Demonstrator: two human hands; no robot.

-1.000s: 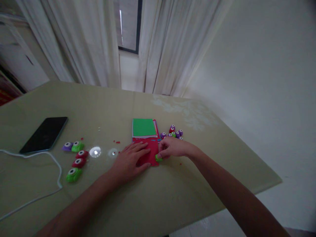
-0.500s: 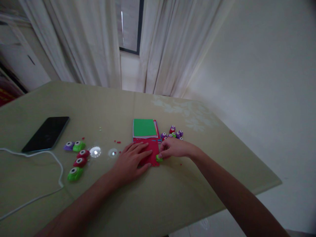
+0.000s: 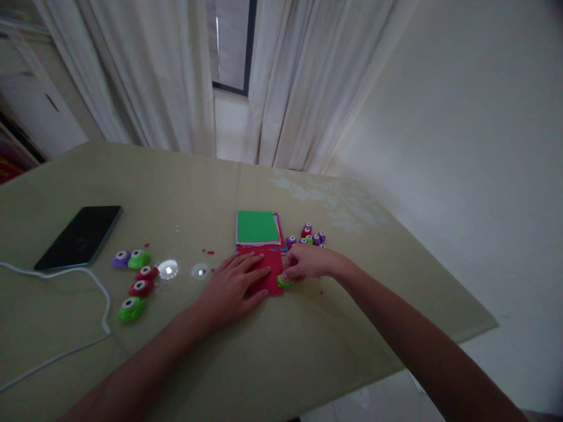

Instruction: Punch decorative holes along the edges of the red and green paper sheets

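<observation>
My left hand (image 3: pixel 235 286) lies flat with its fingers spread over a red sheet of paper (image 3: pixel 264 275). At the sheet's right edge, a small green craft punch (image 3: pixel 282 282) is pinched by my right hand (image 3: pixel 308 262), thumb and fingers closed on it. Part of that punch is hidden by the fingers. Behind the red sheet is a stack of coloured paper with a green sheet (image 3: pixel 257 227) on top. Several small purple, red and green punches (image 3: pixel 309 239) with white round tops sit in a cluster just beyond my right hand.
At left stand larger punches, among them a green one (image 3: pixel 132 309), a red one (image 3: pixel 141 288) and a purple one (image 3: pixel 121 258). A dark tablet or phone (image 3: pixel 80 237) and a white cable (image 3: pixel 105 293) lie farther left. Red bits (image 3: pixel 210 252) dot the table (image 3: pixel 193 187).
The view has shifted very slightly. Both hands keep practically the same place, the left on the red paper and the right on the green punch.
</observation>
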